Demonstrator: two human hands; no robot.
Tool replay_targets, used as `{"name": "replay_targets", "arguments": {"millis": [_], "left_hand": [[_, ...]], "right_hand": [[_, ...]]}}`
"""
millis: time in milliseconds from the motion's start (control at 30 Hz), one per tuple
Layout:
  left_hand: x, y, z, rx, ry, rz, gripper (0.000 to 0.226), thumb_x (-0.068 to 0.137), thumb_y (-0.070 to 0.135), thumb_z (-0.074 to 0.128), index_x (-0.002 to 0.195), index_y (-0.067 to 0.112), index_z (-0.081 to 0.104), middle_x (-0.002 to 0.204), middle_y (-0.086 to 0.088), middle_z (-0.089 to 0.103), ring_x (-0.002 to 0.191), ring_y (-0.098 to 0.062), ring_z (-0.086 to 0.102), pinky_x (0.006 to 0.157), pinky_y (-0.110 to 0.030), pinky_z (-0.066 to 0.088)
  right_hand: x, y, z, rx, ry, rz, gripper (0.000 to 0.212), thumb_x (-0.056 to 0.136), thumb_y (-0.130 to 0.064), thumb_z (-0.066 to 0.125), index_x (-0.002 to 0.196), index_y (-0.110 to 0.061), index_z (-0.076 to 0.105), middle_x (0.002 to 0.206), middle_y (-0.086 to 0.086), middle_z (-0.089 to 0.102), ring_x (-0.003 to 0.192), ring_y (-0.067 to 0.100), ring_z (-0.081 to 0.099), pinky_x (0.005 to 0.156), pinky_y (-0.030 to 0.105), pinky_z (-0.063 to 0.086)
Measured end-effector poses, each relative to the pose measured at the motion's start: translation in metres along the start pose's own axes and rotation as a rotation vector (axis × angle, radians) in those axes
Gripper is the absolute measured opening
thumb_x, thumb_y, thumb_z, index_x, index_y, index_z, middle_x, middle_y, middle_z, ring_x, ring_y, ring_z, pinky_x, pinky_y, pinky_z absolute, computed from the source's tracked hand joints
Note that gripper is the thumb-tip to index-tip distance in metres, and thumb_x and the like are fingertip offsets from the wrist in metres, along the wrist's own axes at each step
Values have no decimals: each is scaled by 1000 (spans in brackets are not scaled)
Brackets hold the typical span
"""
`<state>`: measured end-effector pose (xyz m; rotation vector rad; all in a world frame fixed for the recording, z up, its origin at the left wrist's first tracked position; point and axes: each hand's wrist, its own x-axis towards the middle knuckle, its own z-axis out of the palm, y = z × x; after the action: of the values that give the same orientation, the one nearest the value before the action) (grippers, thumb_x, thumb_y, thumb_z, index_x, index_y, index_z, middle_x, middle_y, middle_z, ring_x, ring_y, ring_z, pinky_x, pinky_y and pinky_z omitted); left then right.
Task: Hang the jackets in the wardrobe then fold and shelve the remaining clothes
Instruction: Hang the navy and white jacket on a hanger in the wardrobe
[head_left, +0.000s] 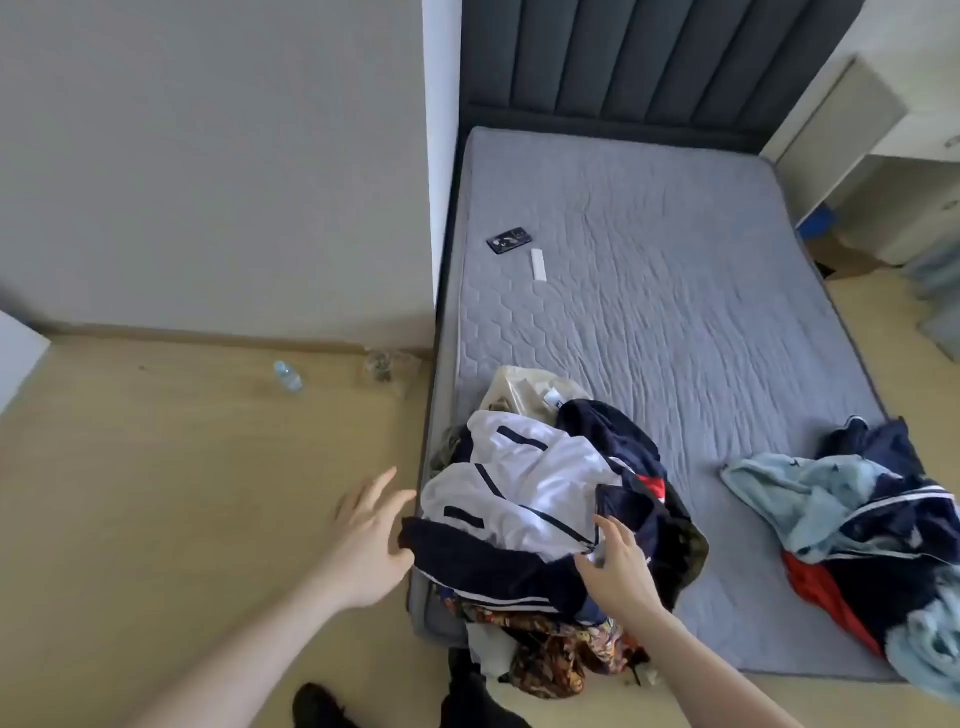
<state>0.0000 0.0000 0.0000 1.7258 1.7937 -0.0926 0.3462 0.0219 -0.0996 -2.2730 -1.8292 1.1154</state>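
Note:
A white and navy jacket (524, 488) lies on top of a clothes pile at the near left corner of the grey mattress (675, 291). Under it show a patterned orange-brown garment (561, 649) and a beige piece (519, 389). My left hand (371, 545) hovers with spread fingers at the jacket's dark left edge, thumb close to the cloth. My right hand (618, 566) reaches onto the jacket's middle with fingers bent over the white fabric; whether it grips is unclear. A second heap, light blue, navy and red (872, 530), lies at the mattress's near right corner.
A black phone (509, 241) and a white remote (539, 265) lie on the mattress near its left side. A plastic bottle (288, 376) lies on the wooden floor by the wall. A dark padded headboard (649, 57) stands at the back; pale furniture (883, 156) is at the right.

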Motion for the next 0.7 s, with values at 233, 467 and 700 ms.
{"name": "replay_targets", "arguments": {"millis": [233,467,700], "left_hand": [[50,10,50,-16,-116,-78,68,93,38,56,156,36,30,169,9,3,155,-23,12,125,-43,15],[75,-1,88,-20,-191,-130,65,93,36,56,154,35,33,168,10,10,152,-22,18,123,-42,21],[70,10,85,-81,-181,-125,55,94,33,56,148,32,44,159,13,29,144,-16,33,117,-35,29]], "right_hand": [[53,43,32,260,16,431,89,88,-35,74,158,-13,24,159,17,31,138,40,43,110,48,42],[92,67,74,586,33,824,109,84,-38,80,159,-2,10,154,22,41,136,40,48,105,42,44],[80,49,68,566,125,553,28,99,-31,56,120,-14,65,107,8,71,104,34,66,85,37,49]]}}
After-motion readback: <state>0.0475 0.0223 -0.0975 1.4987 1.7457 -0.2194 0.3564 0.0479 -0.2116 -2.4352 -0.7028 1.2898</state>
